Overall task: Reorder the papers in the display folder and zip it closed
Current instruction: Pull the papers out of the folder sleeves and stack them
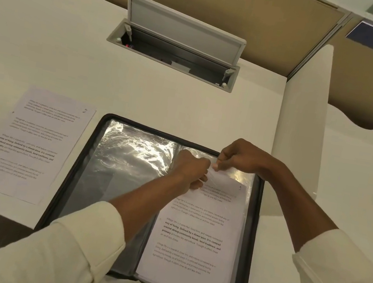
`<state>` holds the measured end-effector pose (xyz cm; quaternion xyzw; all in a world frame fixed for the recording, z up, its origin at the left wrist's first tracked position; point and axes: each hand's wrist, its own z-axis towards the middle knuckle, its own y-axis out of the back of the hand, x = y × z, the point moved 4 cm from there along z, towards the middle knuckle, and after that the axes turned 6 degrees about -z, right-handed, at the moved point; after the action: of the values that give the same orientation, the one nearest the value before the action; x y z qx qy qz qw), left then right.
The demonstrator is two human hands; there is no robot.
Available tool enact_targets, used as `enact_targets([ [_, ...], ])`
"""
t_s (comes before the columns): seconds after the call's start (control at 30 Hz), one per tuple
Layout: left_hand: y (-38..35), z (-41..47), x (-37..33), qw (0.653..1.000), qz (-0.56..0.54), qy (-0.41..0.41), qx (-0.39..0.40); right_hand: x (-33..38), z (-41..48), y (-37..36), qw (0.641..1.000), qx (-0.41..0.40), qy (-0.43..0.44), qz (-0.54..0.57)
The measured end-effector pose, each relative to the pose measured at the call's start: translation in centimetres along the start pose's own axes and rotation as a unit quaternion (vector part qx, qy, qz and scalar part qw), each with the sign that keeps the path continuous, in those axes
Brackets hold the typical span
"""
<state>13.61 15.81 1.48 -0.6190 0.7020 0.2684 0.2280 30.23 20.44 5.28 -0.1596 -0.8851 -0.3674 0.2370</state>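
Head view, centre right: right hand [239,159] pinching sleeve [245,177], left hand [192,169] curled on page 1 [195,229]. Hold sleeve wide; feed squarely.

A loose sheet [29,142] lies left of the open folder [111,173].

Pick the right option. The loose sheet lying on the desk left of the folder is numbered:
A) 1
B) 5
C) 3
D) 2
D: the loose sheet beside the folder has a handwritten 2 in its top right corner, while the sheet in the folder shows 1.
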Motion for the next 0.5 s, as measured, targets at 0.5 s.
enact_targets([
  [0.5, 0.0, 0.5, 0.8, 0.997, -0.074, -0.023, -0.025, 0.1, 4.6, 0.3, 0.969, 0.111, -0.129, -0.179],
])
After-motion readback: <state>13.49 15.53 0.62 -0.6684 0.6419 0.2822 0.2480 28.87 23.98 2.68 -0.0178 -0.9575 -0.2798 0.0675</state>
